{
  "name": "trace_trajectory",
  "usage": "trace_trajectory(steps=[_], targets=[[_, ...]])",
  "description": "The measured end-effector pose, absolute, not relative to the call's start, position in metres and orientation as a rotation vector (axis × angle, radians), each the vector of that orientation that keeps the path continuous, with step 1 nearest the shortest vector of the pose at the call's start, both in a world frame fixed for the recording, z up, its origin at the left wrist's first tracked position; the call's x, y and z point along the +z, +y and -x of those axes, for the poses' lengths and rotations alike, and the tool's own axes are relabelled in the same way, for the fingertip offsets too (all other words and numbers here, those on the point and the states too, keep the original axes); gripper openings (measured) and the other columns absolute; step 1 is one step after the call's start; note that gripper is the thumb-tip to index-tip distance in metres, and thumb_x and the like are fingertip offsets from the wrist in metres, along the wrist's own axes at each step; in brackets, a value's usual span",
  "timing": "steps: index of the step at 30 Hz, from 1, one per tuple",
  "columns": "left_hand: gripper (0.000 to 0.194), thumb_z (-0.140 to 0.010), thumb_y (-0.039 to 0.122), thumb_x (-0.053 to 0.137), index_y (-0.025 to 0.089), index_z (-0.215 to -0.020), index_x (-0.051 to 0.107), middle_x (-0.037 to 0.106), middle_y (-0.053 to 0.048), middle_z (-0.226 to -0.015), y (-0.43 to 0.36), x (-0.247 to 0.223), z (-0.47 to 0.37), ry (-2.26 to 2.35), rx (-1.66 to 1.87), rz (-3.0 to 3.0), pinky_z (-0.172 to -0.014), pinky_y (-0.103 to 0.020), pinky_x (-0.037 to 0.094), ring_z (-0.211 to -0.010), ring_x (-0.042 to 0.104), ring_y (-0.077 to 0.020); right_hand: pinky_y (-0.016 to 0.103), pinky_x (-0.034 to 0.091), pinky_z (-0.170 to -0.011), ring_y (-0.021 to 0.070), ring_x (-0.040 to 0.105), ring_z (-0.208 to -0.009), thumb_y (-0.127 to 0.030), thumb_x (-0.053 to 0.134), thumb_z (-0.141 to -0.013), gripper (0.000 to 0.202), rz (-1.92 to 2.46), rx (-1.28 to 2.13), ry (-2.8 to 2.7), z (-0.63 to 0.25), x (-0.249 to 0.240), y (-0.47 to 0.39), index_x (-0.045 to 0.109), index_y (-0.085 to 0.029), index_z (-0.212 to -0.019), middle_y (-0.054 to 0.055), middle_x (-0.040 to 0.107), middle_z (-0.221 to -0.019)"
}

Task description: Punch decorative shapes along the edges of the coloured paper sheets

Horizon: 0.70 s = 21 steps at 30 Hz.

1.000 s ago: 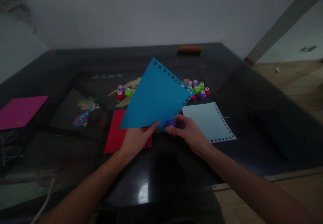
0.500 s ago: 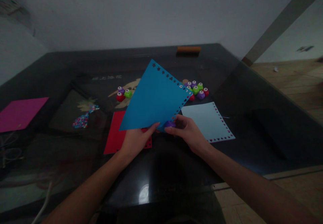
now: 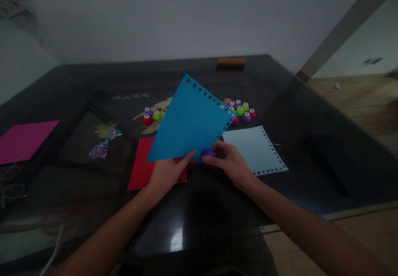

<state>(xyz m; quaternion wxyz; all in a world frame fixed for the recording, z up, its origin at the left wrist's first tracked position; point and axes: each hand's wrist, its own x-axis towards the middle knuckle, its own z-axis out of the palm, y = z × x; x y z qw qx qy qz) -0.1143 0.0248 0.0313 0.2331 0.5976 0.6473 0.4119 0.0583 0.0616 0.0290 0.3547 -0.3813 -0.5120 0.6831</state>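
My left hand (image 3: 169, 172) grips the lower edge of a blue sheet of paper (image 3: 186, 122), thumb on top and the other fingers hidden beneath. The sheet is tilted up, with small shaped holes along its upper right and lower right edges. A purple craft punch (image 3: 209, 152) is pinched in my right hand (image 3: 231, 160) at the sheet's lower right edge; its far side is hidden. Under my left hand lies a red sheet (image 3: 139, 168) with punched holes. A pale blue sheet (image 3: 251, 149), holed along two edges, rests beside my right hand.
Several colourful punches with eye-like tops (image 3: 239, 111) cluster behind the paper, and a purple, red and green group (image 3: 152, 116) stands to the left. Paper confetti (image 3: 100, 149) is heaped on the dark table (image 3: 217, 214). A pink sheet (image 3: 26, 141) lies far left; an orange roll (image 3: 231, 61) is at the back.
Both hands, the blue sheet and the purple punch hold nearly the same position. The view has shifted very slightly.
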Motion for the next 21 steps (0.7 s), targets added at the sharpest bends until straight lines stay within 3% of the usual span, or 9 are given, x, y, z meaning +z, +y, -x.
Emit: trace_trajectory(steps=[8,16,21], targets=[[0.023,-0.077,0.04,0.06,0.022,-0.089,0.066,0.073,-0.008,-0.088,0.025,0.029,0.115,1.786,1.116,-1.65,-0.098,-0.049,0.04,-0.105,0.061,-0.0293,0.032,0.046,-0.075,0.0164,0.06,-0.076,-0.034,0.078,-0.061,0.032,0.943,1.765,-1.331,-0.058,0.025,0.065,0.064,-0.021,-0.086,0.002,0.067,-0.085],[0.019,-0.077,0.04,0.061,0.023,-0.086,0.067,0.073,-0.005,-0.083,0.027,0.026,0.115,1.774,1.14,-1.66,-0.1,-0.049,0.038,-0.103,0.061,-0.029,0.033,0.047,-0.077,0.0169,0.061,-0.079,-0.032,0.076,-0.062,0.031,0.937,1.744,-1.35,-0.056,0.021,0.068,0.064,-0.021,-0.088,0.002,0.068,-0.087],[0.021,-0.077,0.042,0.062,0.021,-0.076,0.065,0.073,-0.006,-0.076,0.028,0.02,0.118,1.755,1.156,-1.615,-0.093,-0.048,0.044,-0.08,0.067,-0.0264,0.032,0.046,-0.073,0.0157,0.06,-0.074,-0.031,0.075,-0.064,0.028,0.93,1.681,-1.406,-0.055,0.018,0.072,0.064,-0.02,-0.087,0.002,0.066,-0.082]])
